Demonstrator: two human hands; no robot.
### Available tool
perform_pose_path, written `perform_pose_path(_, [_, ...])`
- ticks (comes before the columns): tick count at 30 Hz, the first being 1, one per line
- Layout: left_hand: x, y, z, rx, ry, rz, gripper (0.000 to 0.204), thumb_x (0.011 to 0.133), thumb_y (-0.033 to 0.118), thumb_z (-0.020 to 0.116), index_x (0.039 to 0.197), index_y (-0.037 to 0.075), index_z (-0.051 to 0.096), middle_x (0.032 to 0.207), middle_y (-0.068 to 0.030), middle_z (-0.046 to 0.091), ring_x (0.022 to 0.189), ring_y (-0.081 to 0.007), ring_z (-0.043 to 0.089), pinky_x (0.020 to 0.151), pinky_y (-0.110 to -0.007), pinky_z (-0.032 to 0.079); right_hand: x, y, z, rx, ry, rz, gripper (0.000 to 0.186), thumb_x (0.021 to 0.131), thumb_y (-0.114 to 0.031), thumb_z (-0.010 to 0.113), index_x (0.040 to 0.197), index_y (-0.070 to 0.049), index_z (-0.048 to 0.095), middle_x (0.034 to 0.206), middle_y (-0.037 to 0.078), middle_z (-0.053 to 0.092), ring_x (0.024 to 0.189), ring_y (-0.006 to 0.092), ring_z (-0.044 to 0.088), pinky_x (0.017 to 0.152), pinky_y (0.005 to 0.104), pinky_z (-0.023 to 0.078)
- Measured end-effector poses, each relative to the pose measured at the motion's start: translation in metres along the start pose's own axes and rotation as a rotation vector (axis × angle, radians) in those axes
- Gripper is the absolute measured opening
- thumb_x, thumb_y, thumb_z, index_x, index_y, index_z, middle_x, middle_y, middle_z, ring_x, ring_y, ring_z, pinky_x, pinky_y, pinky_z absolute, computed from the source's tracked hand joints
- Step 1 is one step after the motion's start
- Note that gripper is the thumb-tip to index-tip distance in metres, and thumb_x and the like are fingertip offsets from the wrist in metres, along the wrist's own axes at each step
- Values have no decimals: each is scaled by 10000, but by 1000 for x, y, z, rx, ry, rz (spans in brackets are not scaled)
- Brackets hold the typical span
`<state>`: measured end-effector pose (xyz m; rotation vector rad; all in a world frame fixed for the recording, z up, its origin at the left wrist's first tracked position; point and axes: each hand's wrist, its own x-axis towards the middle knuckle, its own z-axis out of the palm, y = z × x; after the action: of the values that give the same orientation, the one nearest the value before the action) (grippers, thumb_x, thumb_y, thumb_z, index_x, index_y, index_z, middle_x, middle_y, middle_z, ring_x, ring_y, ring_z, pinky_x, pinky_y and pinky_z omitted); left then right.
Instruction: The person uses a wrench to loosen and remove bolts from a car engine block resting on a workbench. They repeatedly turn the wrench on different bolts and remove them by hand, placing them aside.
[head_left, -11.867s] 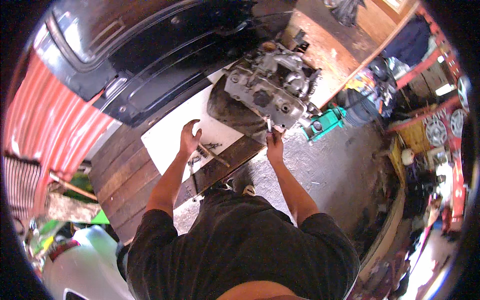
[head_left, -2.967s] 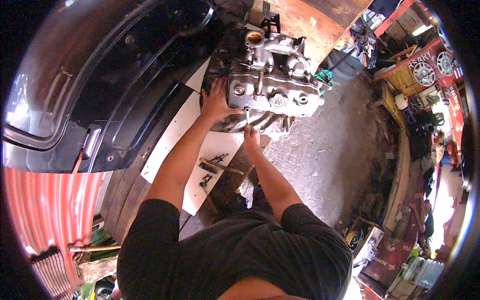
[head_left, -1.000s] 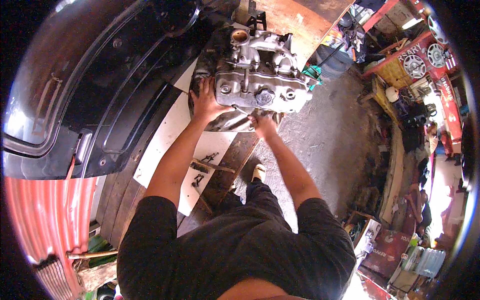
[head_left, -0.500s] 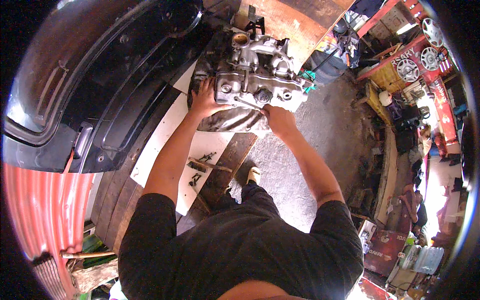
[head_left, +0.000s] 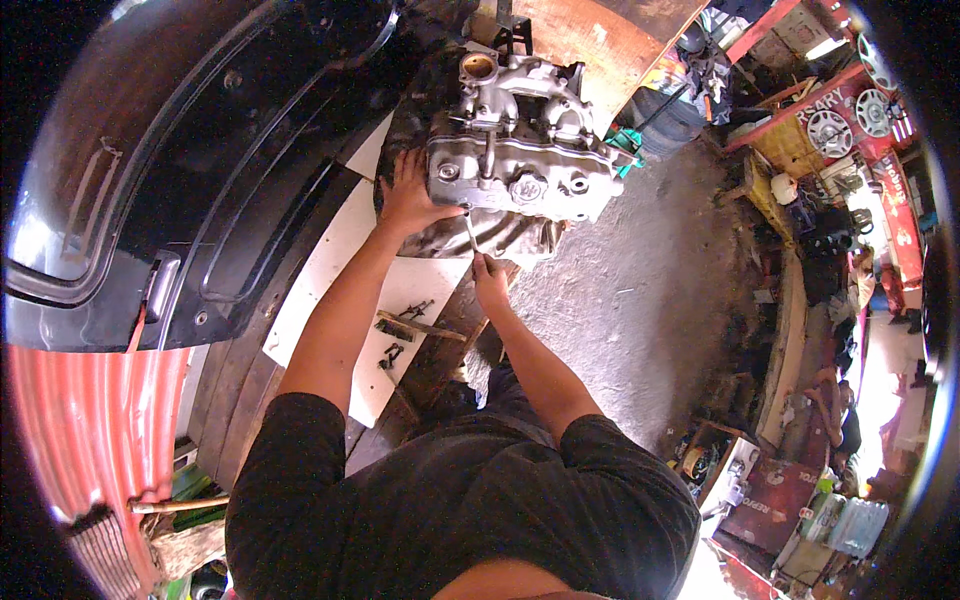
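Where the white board (head_left: pixel 370 392) juts out on the near side of the engine (head_left: pixel 542 165), a brush (head_left: pixel 425 328) lies across it, with small dark metal parts (head_left: pixel 390 357) just beside the brush. Closer to the engine, the right hand (head_left: pixel 490 282) grips a wrench (head_left: pixel 472 234), fingers wrapped round the handle, and the wrench slants from there to the engine's near edge, toward its left end; what its tip meets is too small to tell. The left hand (head_left: pixel 410 200) has its fingers spread against the engine's left end, empty, its thumb along the near edge, just beside the wrench's tip. The engine itself sits on a crumpled dark sheet (head_left: pixel 440 243) that laps over the board. Left of the engine, past some planks (head_left: pixel 235 400), is a glossy black car panel (head_left: pixel 220 180). Beyond the engine is a plywood top (head_left: pixel 590 40), to its right a green jack (head_left: pixel 628 143), and farther right, well apart, wheel covers (head_left: pixel 830 133).
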<state>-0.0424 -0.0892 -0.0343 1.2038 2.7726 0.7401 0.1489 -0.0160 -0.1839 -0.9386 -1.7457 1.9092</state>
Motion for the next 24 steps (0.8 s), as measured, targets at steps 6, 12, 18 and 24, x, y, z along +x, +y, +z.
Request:
perform_pose_path(6, [0,5,2,9,51,-22,1284,464,633,776,1443,45,188,1505,-136,181,1411,-310,89,1028,-688,142,4,-6,4,-162,33,-24,386,952,-376,492,786,-30,531,603,-23,400,568,84,343,515,276,295])
perform_pose_path(12, [-1,9,3,28,83,-53,1275,450,631,785,1429,44,219,1493,-124,209,1408,-284,116,1031,-677,172,-6,-28,13,-243,113,0,456,928,-425,481,884,17,585,601,106,492,588,177,452,565,377,386])
perform_pose_path(18, [-2,10,8,113,110,-59,1284,434,671,766,1422,39,244,1487,-114,227,1403,-280,138,1025,-683,177,12,-11,7,-206,103,-16,390,937,-387,496,878,-11,579,595,49,436,577,130,391,543,322,360])
perform_pose_path(24, [-1,7,9,148,98,-29,1276,442,674,763,1421,47,236,1476,-117,234,1399,-298,139,1009,-700,182,44,-41,-60,-831,73,-308,400,908,-479,493,938,-120,666,732,164,647,685,361,635,599,448,480])
